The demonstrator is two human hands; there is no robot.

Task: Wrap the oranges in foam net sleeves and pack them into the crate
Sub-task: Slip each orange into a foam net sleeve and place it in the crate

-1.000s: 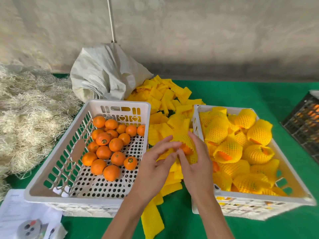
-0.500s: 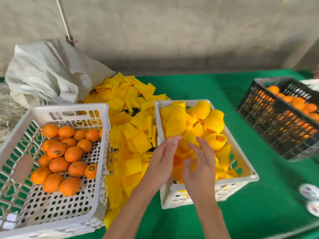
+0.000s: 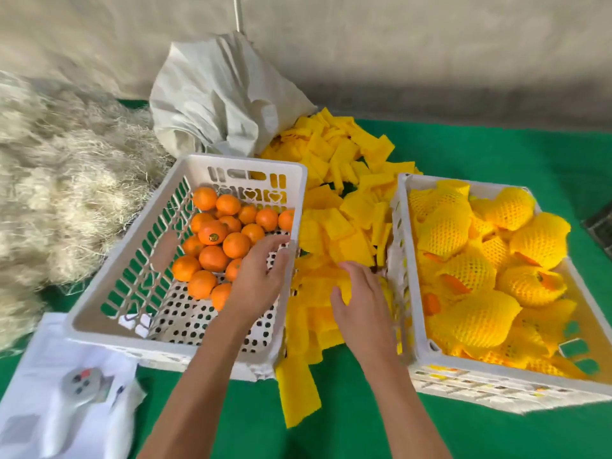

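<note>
Both hands have left the right crate: the left hand, fingers loose, reaches the oranges; the right hand pinches a sleeve (next orange begins).

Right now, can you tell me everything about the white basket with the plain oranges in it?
The white plastic crate sits on the green table, left of the yellow foam sleeves. Its walls have slots and heart cutouts; its floor has round holes. Bare oranges fill its far half. The left hand reaches in over the right wall with relaxed fingers.
</note>
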